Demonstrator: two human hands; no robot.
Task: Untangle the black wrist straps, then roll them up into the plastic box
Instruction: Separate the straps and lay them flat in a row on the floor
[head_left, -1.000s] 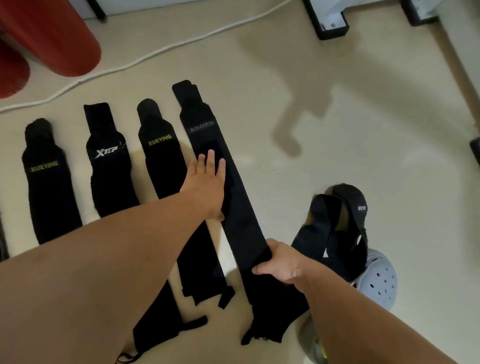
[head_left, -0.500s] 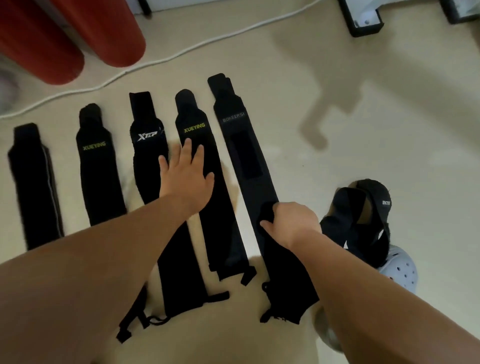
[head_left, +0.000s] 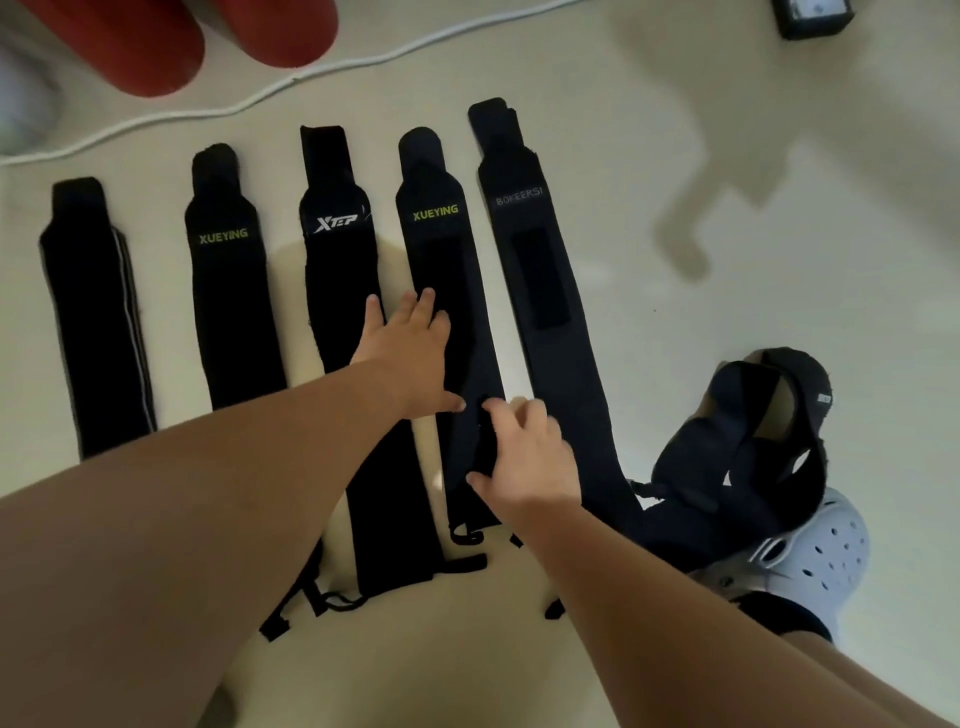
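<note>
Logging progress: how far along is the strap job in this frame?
Done: five straps lie flat in a row on the floor. In hand: the left hand presses the fourth strap flat, and the right hand grips its lower part. Left: a tangled bunch beside the shoe; nothing rolled or boxed yet.

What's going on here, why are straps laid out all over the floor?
A person is sorting black wrist straps: five lie flat side by side on the floor. The left hand presses flat on the fourth strap, a XUEYING one, and the right hand sits on its lower end; whether it pinches the fabric is unclear. A tangled bunch lies at the right against a grey shoe. Nothing is rolled yet, and no plastic box is in view.
</note>
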